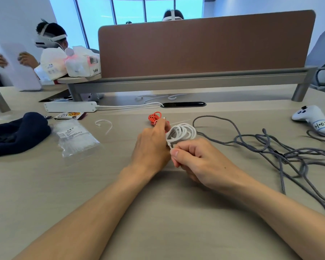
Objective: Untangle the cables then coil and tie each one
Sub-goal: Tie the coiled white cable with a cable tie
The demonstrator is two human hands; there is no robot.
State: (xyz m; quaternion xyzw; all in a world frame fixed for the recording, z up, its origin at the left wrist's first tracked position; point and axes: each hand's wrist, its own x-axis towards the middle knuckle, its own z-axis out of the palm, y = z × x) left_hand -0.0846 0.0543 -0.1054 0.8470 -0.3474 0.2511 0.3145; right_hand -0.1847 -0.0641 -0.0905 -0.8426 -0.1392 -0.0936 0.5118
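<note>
A coiled white cable [183,132] sits at the middle of the desk between both hands. My left hand [152,145] grips the coil's left side with curled fingers. My right hand [197,158] pinches a thin white strand at the coil's near edge between thumb and fingers. Just behind the left hand lies a small coiled orange cable [154,117]. A long grey braided cable [274,147] sprawls loose and tangled over the right part of the desk.
A clear bag of zip ties [77,139] and a loose white tie [104,124] lie to the left, beside a dark blue cloth [17,134]. A white power strip [70,106] and brown divider [204,44] stand behind. A white controller [313,117] sits far right.
</note>
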